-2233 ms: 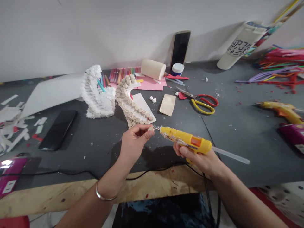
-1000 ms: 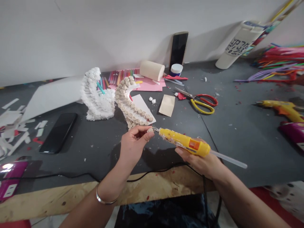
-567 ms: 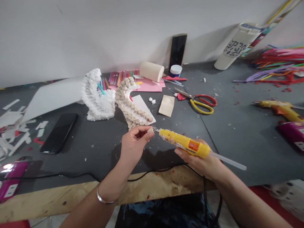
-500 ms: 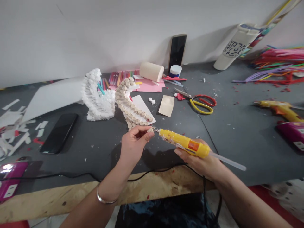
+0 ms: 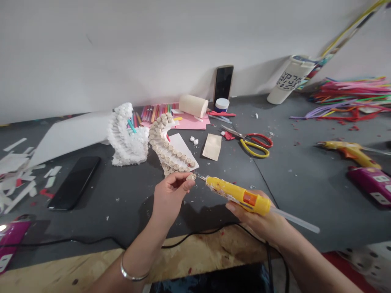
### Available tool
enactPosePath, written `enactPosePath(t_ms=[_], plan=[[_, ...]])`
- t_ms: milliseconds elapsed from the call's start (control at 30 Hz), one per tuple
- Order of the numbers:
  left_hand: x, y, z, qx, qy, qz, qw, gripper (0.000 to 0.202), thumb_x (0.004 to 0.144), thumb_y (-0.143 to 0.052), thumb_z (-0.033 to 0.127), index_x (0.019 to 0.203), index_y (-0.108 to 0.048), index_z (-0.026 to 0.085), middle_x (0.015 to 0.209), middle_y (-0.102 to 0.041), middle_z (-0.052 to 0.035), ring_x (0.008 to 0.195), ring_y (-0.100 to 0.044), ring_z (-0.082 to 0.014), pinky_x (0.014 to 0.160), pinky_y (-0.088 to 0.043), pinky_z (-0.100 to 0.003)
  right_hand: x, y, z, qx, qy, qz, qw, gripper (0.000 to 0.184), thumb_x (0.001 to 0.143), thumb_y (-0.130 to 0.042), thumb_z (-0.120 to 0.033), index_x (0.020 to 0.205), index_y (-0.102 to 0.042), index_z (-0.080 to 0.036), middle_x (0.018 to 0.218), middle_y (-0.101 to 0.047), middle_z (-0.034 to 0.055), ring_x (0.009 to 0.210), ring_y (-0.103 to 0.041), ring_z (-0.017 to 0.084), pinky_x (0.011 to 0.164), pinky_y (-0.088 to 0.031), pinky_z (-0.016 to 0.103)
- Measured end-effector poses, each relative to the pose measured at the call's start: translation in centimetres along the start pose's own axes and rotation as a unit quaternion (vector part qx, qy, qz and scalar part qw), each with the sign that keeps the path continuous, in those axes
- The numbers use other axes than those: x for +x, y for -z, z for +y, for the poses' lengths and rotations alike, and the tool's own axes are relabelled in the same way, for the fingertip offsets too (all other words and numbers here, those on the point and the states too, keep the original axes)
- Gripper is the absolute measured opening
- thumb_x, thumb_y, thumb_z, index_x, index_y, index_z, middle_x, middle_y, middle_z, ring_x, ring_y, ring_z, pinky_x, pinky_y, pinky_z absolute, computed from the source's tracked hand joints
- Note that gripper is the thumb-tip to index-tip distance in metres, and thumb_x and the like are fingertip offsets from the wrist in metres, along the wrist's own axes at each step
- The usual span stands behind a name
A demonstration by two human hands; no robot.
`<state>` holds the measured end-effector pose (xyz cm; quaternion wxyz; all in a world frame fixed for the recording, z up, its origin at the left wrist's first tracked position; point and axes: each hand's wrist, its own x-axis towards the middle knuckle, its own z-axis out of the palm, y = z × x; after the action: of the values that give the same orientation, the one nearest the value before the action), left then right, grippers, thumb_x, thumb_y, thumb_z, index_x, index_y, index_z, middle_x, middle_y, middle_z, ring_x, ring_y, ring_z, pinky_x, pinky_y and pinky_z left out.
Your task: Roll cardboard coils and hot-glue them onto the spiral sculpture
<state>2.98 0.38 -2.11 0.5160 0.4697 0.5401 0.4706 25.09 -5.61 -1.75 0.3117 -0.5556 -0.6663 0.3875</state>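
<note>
Pale wall rises behind a dark gray surface [image 5: 91, 228] flecked with scraps. At the far left lie white paper strips [image 5: 15, 160], then a black smartphone [image 5: 73, 183] lying flat. Further right stands a white curled-paper sculpture [image 5: 126, 140], and just beside it, a curved form studded with beige discs [image 5: 166, 148] rests on a white card.

Below that form, the left hand [image 5: 169, 191] has its grip pressed together, thumb and fingertips pinching one small beige disc [image 5: 191, 177]. From that pinch, the studded form's lower end lies near, at about 11 o'clock.

Just right of the disc, almost touching it, sits the metal nozzle of a yellow hot glue gun [image 5: 241, 197]. Its long axis runs from the nozzle at 10 o'clock to a clear glue stick [image 5: 296, 221] at 4 o'clock. The right hand [image 5: 253, 215] cradles the gun's body from below, fingers curled under it, so the left hand is nearer the studded form.

Beyond, at about 1 o'clock, lie red-and-yellow-handled scissors [image 5: 253, 142]. Far right are a second glue gun [image 5: 351, 148], a magenta power strip [image 5: 371, 185] and a heap of colored straws [image 5: 351, 101].
</note>
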Motion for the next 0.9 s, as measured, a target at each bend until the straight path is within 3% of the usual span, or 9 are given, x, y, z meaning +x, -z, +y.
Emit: enactPosePath(t_ms=[67, 167, 300, 467, 633, 700, 800, 900], plan=[[0.1, 0.1, 0.0, -0.011, 0.013, 0.001, 1.0, 0.027, 0.068, -0.08, 0.039, 0.085, -0.077, 0.018, 0.062, -0.064, 0.0006, 0.056, -0.053, -0.0092, 0.055, -0.044, -0.021, -0.1, 0.5, -0.1, -0.02, 0.005, 0.02, 1.0, 0.029, 0.089, -0.056, -0.044, 0.073, -0.056, -0.02, 0.057, -0.051, -0.0031, 0.049, -0.045, 0.011, 0.046, -0.038, 0.023], [0.3, 0.1, 0.0, -0.048, 0.038, -0.003, 0.998, 0.026, 0.068, -0.08, 0.038, 0.084, -0.076, 0.017, 0.061, -0.062, 0.0008, 0.054, -0.05, -0.0078, 0.051, -0.04, -0.02, 0.2, 1.7, 0.2, -0.095, 0.02, 0.097, 0.991, 0.032, 0.088, -0.055, -0.048, 0.07, -0.049, -0.023, 0.056, -0.05, -0.0027, 0.047, -0.046, 0.012, 0.046, -0.037, 0.025], [0.3, 0.0, 0.2, -0.104, 0.066, -0.016, 0.992, 0.026, 0.066, -0.081, 0.036, 0.081, -0.075, 0.016, 0.06, -0.059, 0.0012, 0.053, -0.047, -0.0069, 0.048, -0.035, -0.019, 1.3, 3.6, 1.8, -0.272, 0.038, 0.176, 0.945, 0.036, 0.084, -0.058, -0.055, 0.071, -0.043, -0.025, 0.057, -0.051, -0.0007, 0.047, -0.048, 0.015, 0.048, -0.033, 0.028], [0.3, 0.0, 0.1, -0.151, 0.081, -0.051, 0.984, 0.025, 0.066, -0.082, 0.036, 0.08, -0.074, 0.016, 0.058, -0.056, 0.0018, 0.052, -0.043, -0.0061, 0.047, -0.031, -0.019, 2.9, 4.9, 4.8, -0.407, -0.053, 0.153, 0.899, 0.045, 0.078, -0.058, -0.065, 0.092, -0.05, -0.022, 0.079, -0.066, 0.007, 0.062, -0.062, 0.024, 0.051, -0.034, 0.03], [0.1, -0.2, 0.6, -0.199, 0.104, -0.086, 0.971, 0.032, 0.061, -0.086, 0.039, 0.081, -0.074, 0.016, 0.06, -0.057, 0.0011, 0.052, -0.044, -0.0055, 0.047, -0.028, -0.019, 2.3, 5.4, 6.2, -0.42, -0.088, 0.109, 0.897, 0.05, 0.08, -0.061, -0.059, 0.106, -0.054, -0.018, 0.095, -0.068, 0.0112, 0.074, -0.066, 0.027, 0.057, -0.043, 0.033], [0.0, -0.3, 0.8, -0.212, 0.123, -0.094, 0.965, 0.034, 0.058, -0.088, 0.04, 0.078, -0.074, 0.016, 0.061, -0.058, 0.0009, 0.051, -0.045, -0.0053, 0.046, -0.028, -0.019, 1.6, 5.9, 5.6, -0.419, -0.051, 0.089, 0.902, 0.047, 0.081, -0.063, -0.051, 0.114, -0.056, -0.018, 0.105, -0.067, 0.0126, 0.086, -0.066, 0.029, 0.067, -0.048, 0.038], [-0.1, -0.4, 0.8, -0.21, 0.134, -0.117, 0.961, 0.033, 0.059, -0.087, 0.04, 0.077, -0.074, 0.016, 0.063, -0.059, 0.0004, 0.051, -0.046, -0.005, 0.046, -0.028, -0.019, 1.0, 6.2, 3.1, -0.393, 0.057, 0.078, 0.914, 0.037, 0.089, -0.058, -0.035, 0.125, -0.058, -0.024, 0.124, -0.06, 0.0127, 0.106, -0.06, 0.032, 0.087, -0.048, 0.046], [-0.3, -0.4, 0.6, -0.198, 0.139, -0.14, 0.96, 0.032, 0.062, -0.086, 0.041, 0.08, -0.075, 0.016, 0.063, -0.061, -0.0003, 0.052, -0.047, -0.0055, 0.047, -0.03, -0.019, 1.5, 4.9, -0.2, -0.277, 0.193, 0.091, 0.937, 0.032, 0.096, -0.046, -0.02, 0.122, -0.064, -0.025, 0.111, -0.063, 0.0101, 0.1, -0.06, 0.024, 0.085, -0.049, 0.039]])
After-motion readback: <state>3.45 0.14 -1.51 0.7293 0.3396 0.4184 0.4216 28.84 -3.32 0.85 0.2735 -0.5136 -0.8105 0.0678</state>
